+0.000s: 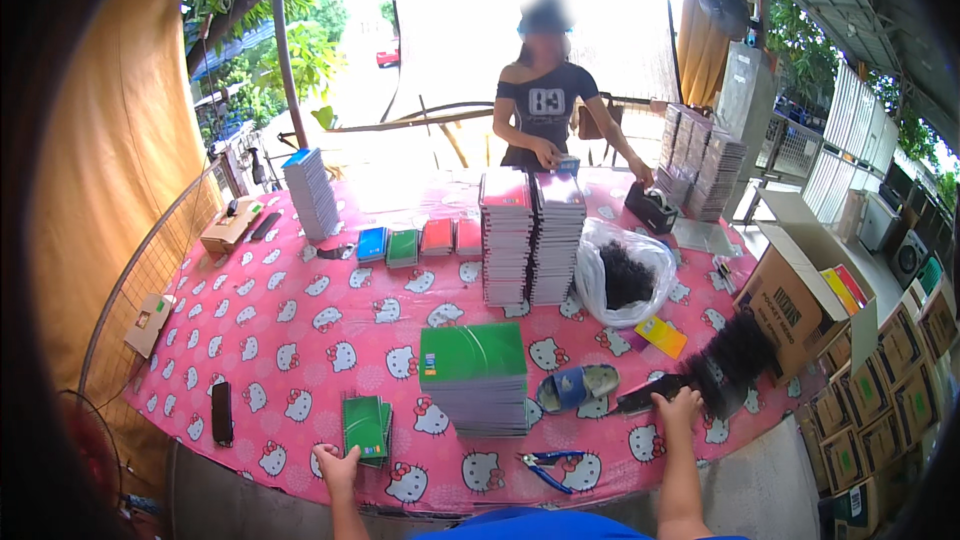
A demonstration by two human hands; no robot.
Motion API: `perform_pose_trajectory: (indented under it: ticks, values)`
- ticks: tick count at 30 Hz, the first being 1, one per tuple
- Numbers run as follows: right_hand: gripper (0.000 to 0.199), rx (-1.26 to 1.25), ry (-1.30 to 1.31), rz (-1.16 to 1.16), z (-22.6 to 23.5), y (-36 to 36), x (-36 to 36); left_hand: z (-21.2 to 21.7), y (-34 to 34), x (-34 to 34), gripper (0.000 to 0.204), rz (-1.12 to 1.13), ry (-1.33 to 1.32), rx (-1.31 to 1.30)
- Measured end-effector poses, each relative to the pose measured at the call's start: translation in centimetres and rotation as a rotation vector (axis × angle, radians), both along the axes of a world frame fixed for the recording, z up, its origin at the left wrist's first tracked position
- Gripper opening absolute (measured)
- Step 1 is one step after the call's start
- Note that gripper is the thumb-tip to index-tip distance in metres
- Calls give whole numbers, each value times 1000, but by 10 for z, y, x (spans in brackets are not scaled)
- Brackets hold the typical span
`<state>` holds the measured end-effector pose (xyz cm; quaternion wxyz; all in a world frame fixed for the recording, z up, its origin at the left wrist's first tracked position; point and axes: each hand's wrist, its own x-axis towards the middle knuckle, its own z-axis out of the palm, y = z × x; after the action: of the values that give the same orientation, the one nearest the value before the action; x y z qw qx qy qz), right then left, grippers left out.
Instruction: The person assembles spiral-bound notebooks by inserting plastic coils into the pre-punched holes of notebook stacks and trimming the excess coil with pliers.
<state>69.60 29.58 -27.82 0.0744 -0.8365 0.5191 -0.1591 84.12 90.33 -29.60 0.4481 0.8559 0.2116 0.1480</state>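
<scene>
My left hand [337,462] rests at the near table edge, its fingers touching a small stack of green notebooks [366,428]. My right hand [678,408] grips the handle end of a black bristly bundle [728,360] that blurs out to the right. Between my hands stands a tall stack of notebooks with a green cover on top [474,378]. A blue slipper [580,385] lies just left of my right hand. Blue-handled pliers [548,466] lie near the front edge.
The table has a pink cartoon-cat cloth [300,320]. Two tall book stacks [532,235] stand mid-table beside a clear bag of black pieces [625,280]. A person [545,100] stands across the table. Open cardboard boxes [800,290] sit right; a black phone [221,412] lies left.
</scene>
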Motion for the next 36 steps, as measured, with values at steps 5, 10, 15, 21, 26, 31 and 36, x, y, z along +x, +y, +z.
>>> perform_pose_trajectory:
  ticks: [5, 10, 15, 21, 26, 31, 36]
  values:
    - [35, 112, -36, 151, -8, -23, -7, 131, -30, 33, 72, -245, -122, 247]
    - [34, 121, -14, 196, -6, -29, -2, 227, -65, 73, 67, -532, 207, 593]
    - [34, 182, -54, 193, 1, -26, 2, 312, -143, 76, 78, -777, -259, 342]
    - [29, 224, 2, 191, 6, -30, 5, 414, -233, 46, 80, -1040, -608, 277]
    - [29, 160, -43, 161, 1, -27, 9, 425, -236, 49, 82, -1080, -651, 298]
    - [28, 114, -38, 182, 11, -31, 7, 409, -210, 75, 85, -1010, -467, 295]
    - [21, 18, -25, 296, 9, -40, -2, 345, -181, 158, 77, -883, -349, 512]
